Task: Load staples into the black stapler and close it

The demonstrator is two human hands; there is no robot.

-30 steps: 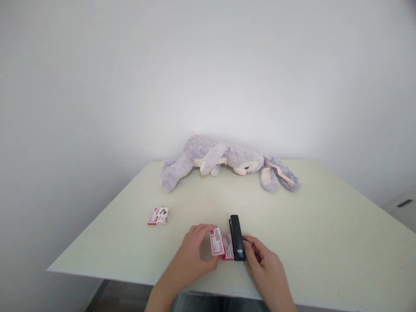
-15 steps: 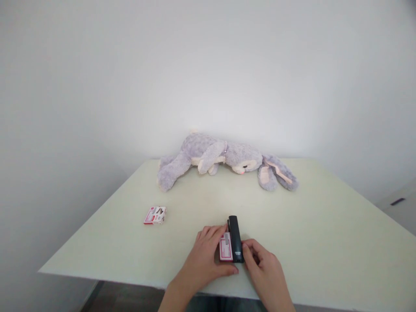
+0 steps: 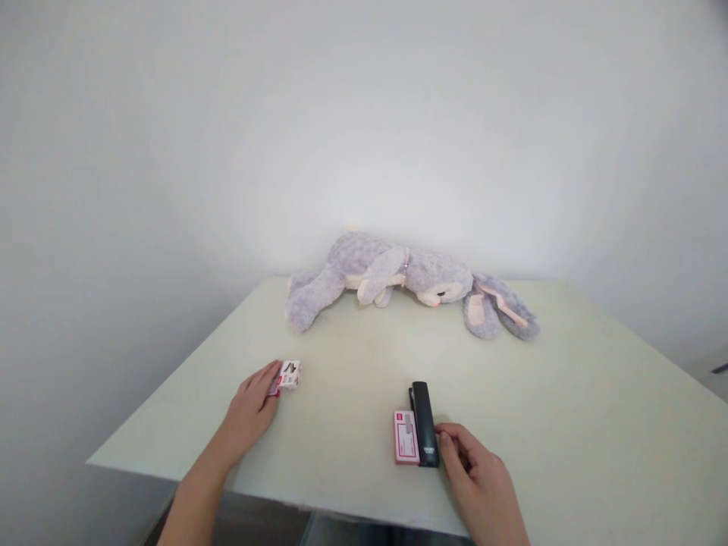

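My left hand [image 3: 250, 409] reaches to the left, its fingers closed over the left part of a small white and pink staple box [image 3: 290, 374]. That box lies flat on the table, and its right end shows past my fingertips. Near the front edge a black stapler [image 3: 425, 425] lies lengthwise away from me. A second staple box [image 3: 406, 440], white with a pink border, rests flat against the stapler's left side. My right hand [image 3: 475, 470] is at the stapler's right side, thumb and index finger pinched together at its near end; the other fingers are curled under.
A grey plush rabbit [image 3: 375, 269] lies on its side along the back of the pale table [image 3: 353, 425], its long ears toward the right. White walls stand behind and on the left. The table's front edge runs just below my hands.
My left hand has let go of the staple box beside the stapler and moved left onto the other staple box. My right hand stays at the stapler. The view has shifted slightly.
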